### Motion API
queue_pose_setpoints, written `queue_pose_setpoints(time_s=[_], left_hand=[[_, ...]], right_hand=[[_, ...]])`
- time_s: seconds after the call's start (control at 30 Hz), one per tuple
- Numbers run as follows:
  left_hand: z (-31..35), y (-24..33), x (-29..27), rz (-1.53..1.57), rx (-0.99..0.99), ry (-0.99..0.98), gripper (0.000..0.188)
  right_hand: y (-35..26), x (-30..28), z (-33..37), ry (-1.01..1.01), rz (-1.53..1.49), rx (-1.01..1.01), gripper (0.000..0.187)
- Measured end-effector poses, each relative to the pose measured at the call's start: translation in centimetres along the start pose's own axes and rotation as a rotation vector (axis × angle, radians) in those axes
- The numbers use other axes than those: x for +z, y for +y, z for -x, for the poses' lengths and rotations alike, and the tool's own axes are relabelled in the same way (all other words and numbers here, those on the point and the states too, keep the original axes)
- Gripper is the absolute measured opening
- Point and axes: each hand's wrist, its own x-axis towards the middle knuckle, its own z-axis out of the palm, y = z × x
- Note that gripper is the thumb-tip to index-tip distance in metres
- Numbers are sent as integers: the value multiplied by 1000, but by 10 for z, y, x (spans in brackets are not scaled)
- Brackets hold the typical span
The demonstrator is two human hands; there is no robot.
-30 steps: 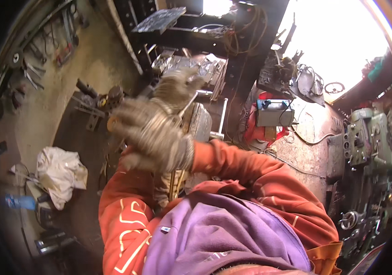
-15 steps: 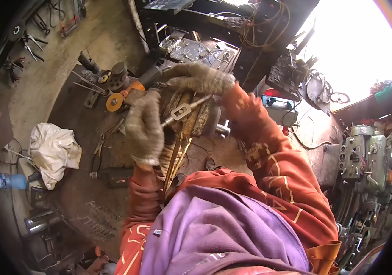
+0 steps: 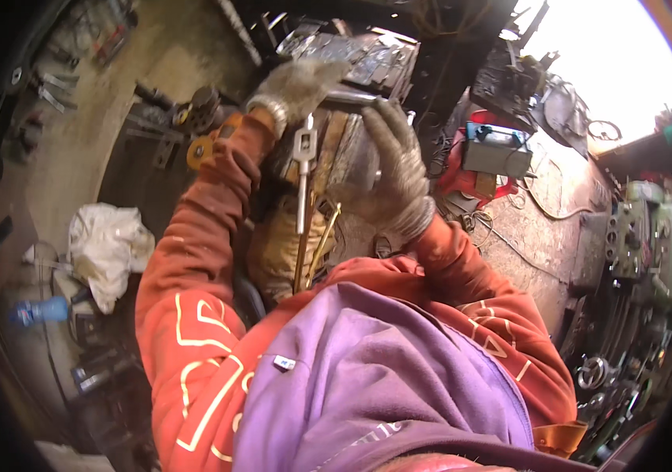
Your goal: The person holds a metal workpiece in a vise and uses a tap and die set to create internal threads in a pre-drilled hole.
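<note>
A steel tap wrench (image 3: 304, 149) with a slotted centre points toward me, over a worn brown block with long grey edges (image 3: 341, 138). My left hand (image 3: 292, 86), in a dirty grey knit glove, reaches over the wrench's far end. Its fingers stretch to the right and are blurred; whether it touches the wrench cannot be made out. My right hand (image 3: 395, 169), gloved alike, is spread beside the block, apart from the wrench. A metal bar (image 3: 351, 96) lies between the hands. Below the wrench, a thin brass-coloured rod (image 3: 324, 244) slants upward.
Left of my arm lies an orange angle grinder (image 3: 200, 151). A white cloth (image 3: 108, 252) and a plastic bottle (image 3: 41, 311) are farther left. On the right are a grey box (image 3: 497, 151) on something red, cables (image 3: 509, 240) on the floor, and a greenish machine (image 3: 642, 228).
My left hand has moved from the wrench's near left end to its far end. My right hand has drawn nearer and spread. The wrench has swung from slanting to nearly straight toward me.
</note>
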Motion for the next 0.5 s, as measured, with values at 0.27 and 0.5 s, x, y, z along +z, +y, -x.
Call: queue_pose_setpoints(time_s=[0.27,0.5], left_hand=[[7,41,-10,127,-307,-193,56],[24,131,29,-447,-82,-293,41]], right_hand=[[23,27,20,-263,-391,237,143],[29,33,42,-318,-705,576,125]])
